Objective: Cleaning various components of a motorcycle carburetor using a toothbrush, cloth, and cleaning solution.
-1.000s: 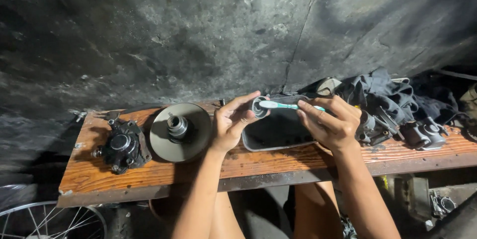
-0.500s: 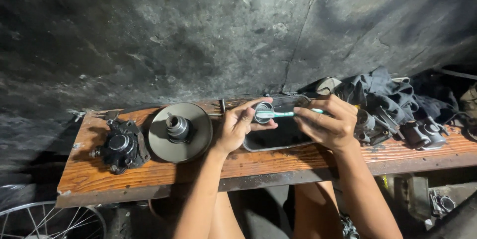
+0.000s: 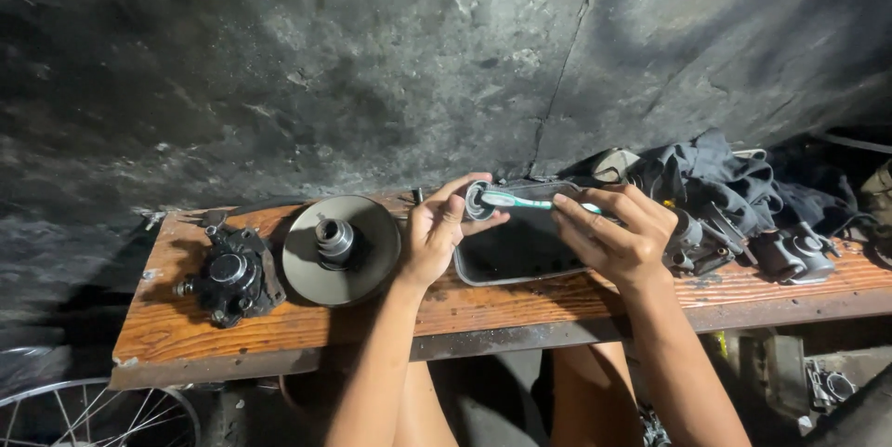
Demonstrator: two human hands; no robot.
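A single head-worn camera looks down and forward from above the person's arms, facing a dark cracked wall (image 3: 372, 66). The wooden surface (image 3: 307, 317) runs across the lower half at arm's length, with both hands near the centre. The surface's near edge and the person's knees fill the bottom.

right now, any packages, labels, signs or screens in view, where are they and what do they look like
None in view. The wooden bench holds only bare metal parts, a dark tray and dark rags; the left hand holds a small round part, the right hand a toothbrush.
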